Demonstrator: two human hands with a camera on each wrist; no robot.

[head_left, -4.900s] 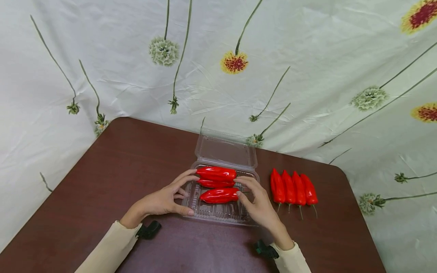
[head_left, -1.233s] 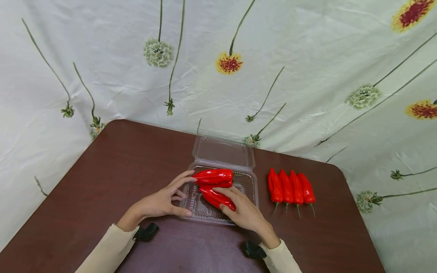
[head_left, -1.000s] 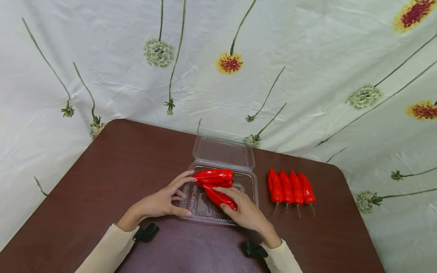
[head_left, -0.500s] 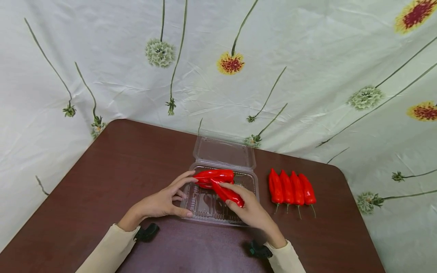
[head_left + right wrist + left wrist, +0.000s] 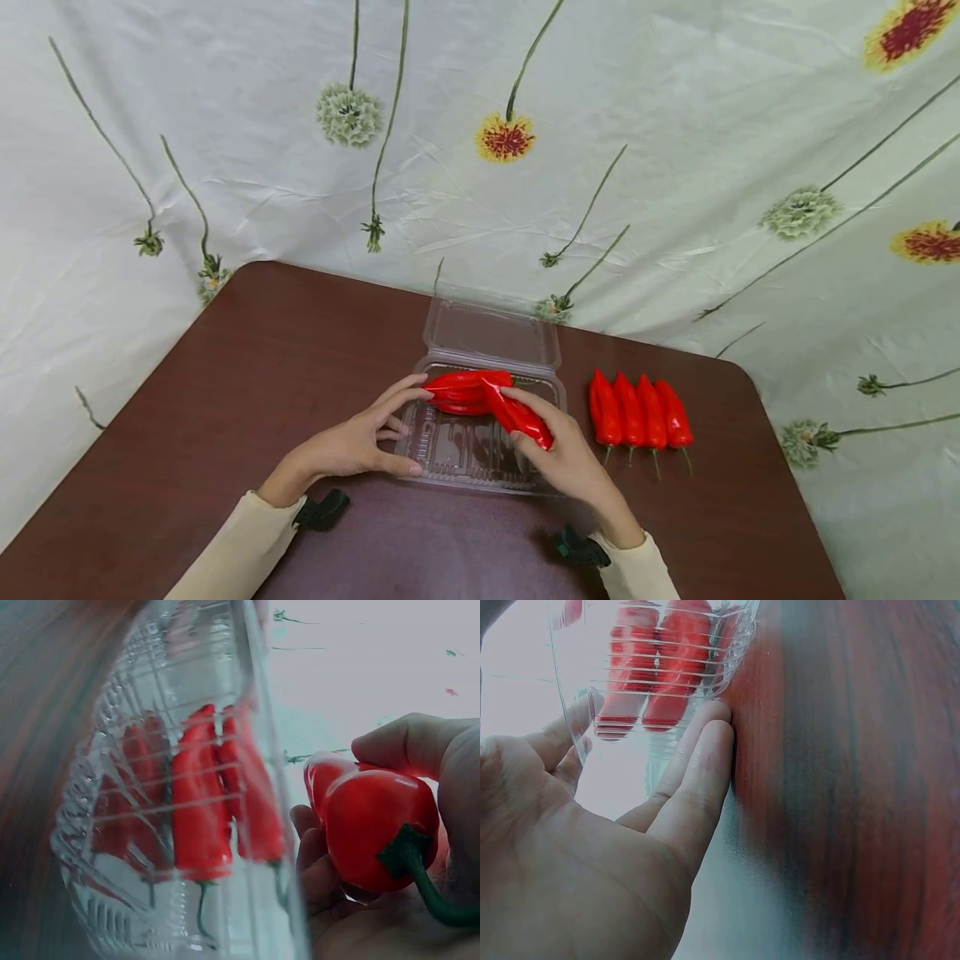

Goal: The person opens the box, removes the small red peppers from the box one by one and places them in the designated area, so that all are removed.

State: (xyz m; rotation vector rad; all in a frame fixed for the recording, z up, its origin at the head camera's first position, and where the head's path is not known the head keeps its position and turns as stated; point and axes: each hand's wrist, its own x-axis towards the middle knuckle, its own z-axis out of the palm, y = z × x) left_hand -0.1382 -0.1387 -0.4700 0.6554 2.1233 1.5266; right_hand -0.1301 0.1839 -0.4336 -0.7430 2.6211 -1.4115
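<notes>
My right hand (image 5: 573,454) grips a red pepper (image 5: 523,418) near its stem end, over the right part of a clear plastic clamshell box (image 5: 456,446). The pepper slants, its tip towards the back left; the right wrist view shows its green stem (image 5: 415,866) facing that camera. Two more red peppers (image 5: 452,382) lie side by side across the back of the box. My left hand (image 5: 348,442) rests at the box's left side with spread fingers, the thumb at the front left corner. In the left wrist view its fingertips (image 5: 714,742) touch the ribbed wall.
The box's clear lid (image 5: 491,332) lies folded back behind it, near the table's far edge. Several red peppers (image 5: 632,412) lie in a row on the brown table (image 5: 315,350) right of the box, stems towards me. A flowered cloth (image 5: 262,150) hangs behind.
The front pepper lay flat in the box; my right hand has taken hold of it, tilted it, and moved it rightward and back. My left hand stays at the box's left side.
</notes>
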